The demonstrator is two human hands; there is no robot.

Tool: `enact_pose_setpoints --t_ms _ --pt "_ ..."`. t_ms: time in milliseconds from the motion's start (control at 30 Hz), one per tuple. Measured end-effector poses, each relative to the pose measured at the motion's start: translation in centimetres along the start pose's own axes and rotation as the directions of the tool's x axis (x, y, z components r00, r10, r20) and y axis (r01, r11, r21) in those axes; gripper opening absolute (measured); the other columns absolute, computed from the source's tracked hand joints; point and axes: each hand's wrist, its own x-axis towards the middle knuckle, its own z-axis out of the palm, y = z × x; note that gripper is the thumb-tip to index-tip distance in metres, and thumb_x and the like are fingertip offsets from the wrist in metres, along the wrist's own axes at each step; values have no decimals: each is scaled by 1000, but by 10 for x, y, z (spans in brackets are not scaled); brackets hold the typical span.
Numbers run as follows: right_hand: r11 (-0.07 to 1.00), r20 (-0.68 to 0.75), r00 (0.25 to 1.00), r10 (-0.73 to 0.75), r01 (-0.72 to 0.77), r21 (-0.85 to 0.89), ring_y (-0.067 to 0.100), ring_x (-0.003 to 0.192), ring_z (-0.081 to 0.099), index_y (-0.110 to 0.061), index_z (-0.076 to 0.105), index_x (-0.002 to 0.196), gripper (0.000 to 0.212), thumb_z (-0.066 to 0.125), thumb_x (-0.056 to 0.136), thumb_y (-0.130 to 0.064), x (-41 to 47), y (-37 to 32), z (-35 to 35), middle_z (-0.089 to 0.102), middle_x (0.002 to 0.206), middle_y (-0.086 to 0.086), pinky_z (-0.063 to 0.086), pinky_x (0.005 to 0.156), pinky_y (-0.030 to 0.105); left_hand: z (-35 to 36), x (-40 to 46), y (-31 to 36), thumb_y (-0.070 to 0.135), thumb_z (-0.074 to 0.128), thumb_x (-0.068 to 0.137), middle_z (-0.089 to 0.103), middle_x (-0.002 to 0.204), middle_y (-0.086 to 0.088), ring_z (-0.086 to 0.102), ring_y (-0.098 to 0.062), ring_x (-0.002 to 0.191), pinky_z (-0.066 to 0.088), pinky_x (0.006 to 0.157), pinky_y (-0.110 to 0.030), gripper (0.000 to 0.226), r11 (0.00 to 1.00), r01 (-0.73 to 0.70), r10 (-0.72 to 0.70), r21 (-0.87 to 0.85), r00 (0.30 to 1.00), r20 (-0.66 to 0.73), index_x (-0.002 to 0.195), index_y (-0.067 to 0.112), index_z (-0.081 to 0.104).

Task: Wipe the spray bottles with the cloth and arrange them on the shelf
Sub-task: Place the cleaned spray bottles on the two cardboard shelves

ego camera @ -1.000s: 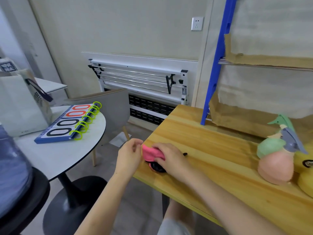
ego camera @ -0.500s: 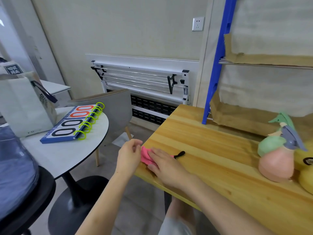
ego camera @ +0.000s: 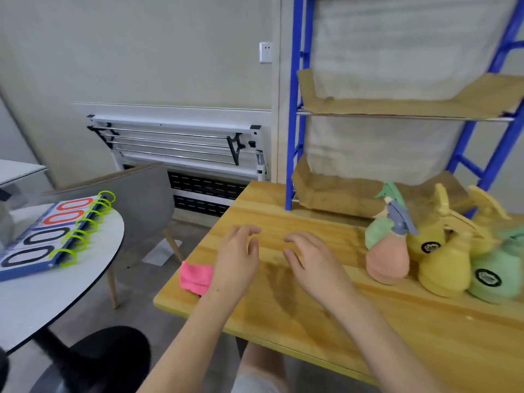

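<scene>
A folded pink cloth (ego camera: 195, 277) lies at the left front corner of the wooden table (ego camera: 312, 321), partly behind my left wrist. My left hand (ego camera: 236, 258) and my right hand (ego camera: 310, 260) hover over the table with fingers loosely spread, holding nothing. Several spray bottles stand in a cluster at the right: a pink one with a grey trigger (ego camera: 387, 258), yellow ones (ego camera: 443, 269) and a green one (ego camera: 494, 275). Behind them is the blue-framed shelf (ego camera: 295, 109), its boards lined with brown cardboard.
A round white table (ego camera: 42, 293) at the left carries a blue binder with green rings (ego camera: 54, 236). A grey chair (ego camera: 136, 194) stands between the tables. A folded white drying rack (ego camera: 181, 143) leans on the wall. A black stool (ego camera: 105, 361) is at the lower left.
Both hands have let go of the pink cloth and lifted away to the right over the table. The view has swung right, showing more bottles and the shelf.
</scene>
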Motion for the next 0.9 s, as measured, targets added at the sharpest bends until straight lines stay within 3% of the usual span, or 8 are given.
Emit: enact_pose_setpoints --t_ms 133,233,333,433,500,633,800,900 --pt "999 -201 979 38 -41 -10 16 122 58 -20 68 123 23 62 102 -26 -21 35 -32 66 127 -6 43 100 23 36 6 42 17 54 102 60 119 5 61 -13 104 50 89 -33 23 993 -92 97 -78 993 60 121 23 65" --pt "995 -334 941 52 -76 -59 14 116 60 -22 69 121 22 60 102 -30 -36 57 -57 68 122 -8 35 110 18 63 8 71 17 54 102 61 122 6 60 -11 107 50 91 -29 23 981 -140 153 -133 984 94 122 23 65" --pt "993 -370 924 96 -115 -29 15 120 59 -19 68 123 26 53 104 -30 -50 77 -82 66 125 -6 45 109 33 89 9 97 15 55 101 63 119 6 62 -9 106 46 91 -21 23 968 -159 187 -196 973 134 120 21 66" --pt "989 -428 893 142 -143 30 14 117 57 -16 67 120 21 57 102 -19 -61 93 -100 63 124 -5 45 104 28 115 9 118 14 59 99 66 113 2 64 -10 101 46 90 -21 19 951 -179 223 -250 962 160 116 19 68" --pt "985 -479 863 160 -173 17 14 115 57 -16 68 118 19 59 101 -15 -68 102 -108 63 121 -5 44 102 25 135 8 130 19 62 99 66 115 1 64 -10 99 48 91 -25 18 948 -150 211 -280 957 201 116 18 67" --pt "978 -609 773 181 -208 26 18 102 60 -13 68 110 12 63 99 -10 -81 121 -116 60 108 -5 52 90 33 169 3 150 41 65 96 64 118 5 61 -10 106 50 90 -31 32 953 -47 144 -301 941 307 123 23 62" --pt "948 -665 701 257 -315 35 27 108 59 -8 65 116 22 68 94 -7 -90 147 -121 59 113 5 42 93 27 187 1 165 51 70 90 57 129 6 57 -16 117 51 94 -40 53 957 27 54 -288 962 269 132 23 55" --pt "928 -680 660 319 -363 83 28 110 57 -9 63 119 26 69 94 -7 -91 161 -123 57 115 6 40 94 27 193 4 169 51 69 91 58 125 1 57 -19 117 49 92 -37 54 970 29 38 -240 963 267 135 22 58"
